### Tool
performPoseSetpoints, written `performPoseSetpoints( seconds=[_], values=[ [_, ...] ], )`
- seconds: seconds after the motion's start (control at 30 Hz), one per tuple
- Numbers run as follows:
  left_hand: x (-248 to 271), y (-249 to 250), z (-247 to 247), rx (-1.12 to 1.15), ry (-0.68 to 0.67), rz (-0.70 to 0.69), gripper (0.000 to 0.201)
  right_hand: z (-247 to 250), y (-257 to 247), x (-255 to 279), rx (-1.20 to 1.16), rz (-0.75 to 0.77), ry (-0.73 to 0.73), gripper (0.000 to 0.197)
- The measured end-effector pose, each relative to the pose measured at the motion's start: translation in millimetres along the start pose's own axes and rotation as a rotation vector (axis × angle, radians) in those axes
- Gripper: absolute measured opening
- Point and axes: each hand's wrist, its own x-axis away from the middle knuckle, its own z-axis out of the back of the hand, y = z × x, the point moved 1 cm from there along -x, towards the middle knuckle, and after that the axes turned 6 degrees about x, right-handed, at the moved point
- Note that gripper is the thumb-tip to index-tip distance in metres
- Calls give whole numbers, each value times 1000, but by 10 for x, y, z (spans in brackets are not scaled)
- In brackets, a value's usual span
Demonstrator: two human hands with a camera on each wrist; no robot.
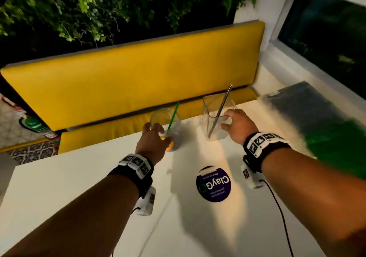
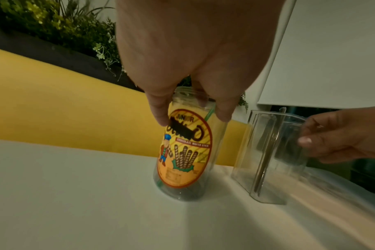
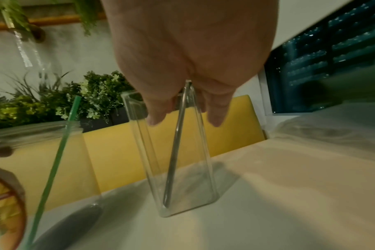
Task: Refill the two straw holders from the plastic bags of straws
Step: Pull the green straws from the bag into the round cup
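Note:
Two clear straw holders stand near the far edge of the white table [image 1: 69,187]. The round jar [image 1: 167,125] with a yellow label [image 2: 185,148] holds one green straw [image 1: 173,115]. My left hand [image 1: 156,132] grips the jar near its rim, thumb and fingers curled round it. The square holder [image 1: 214,122] holds one grey straw [image 1: 222,108]; my right hand [image 1: 227,121] grips its upper right side. In the right wrist view the fingertips [image 3: 216,121] press the square holder [image 3: 178,169]. A bag of dark straws [image 1: 309,106] and a blurred bag of green straws [image 1: 336,147] lie at the right.
A round purple sticker [image 1: 213,184] is on the table between my forearms. A yellow bench [image 1: 138,74] runs behind the far table edge, with a plant wall [image 1: 99,9] above it. A dark window [image 1: 326,38] is at the right.

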Motion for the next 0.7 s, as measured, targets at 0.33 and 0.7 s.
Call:
performPoseSetpoints(
  seconds=[0.33,0.7],
  values=[
    [589,-229,-82,111,-38,-174,27,78,329,848,-67,61,105,18],
    [1206,-294,-136,140,-46,-174,51,83,529,1359,-136,47,53,34]
  ],
)
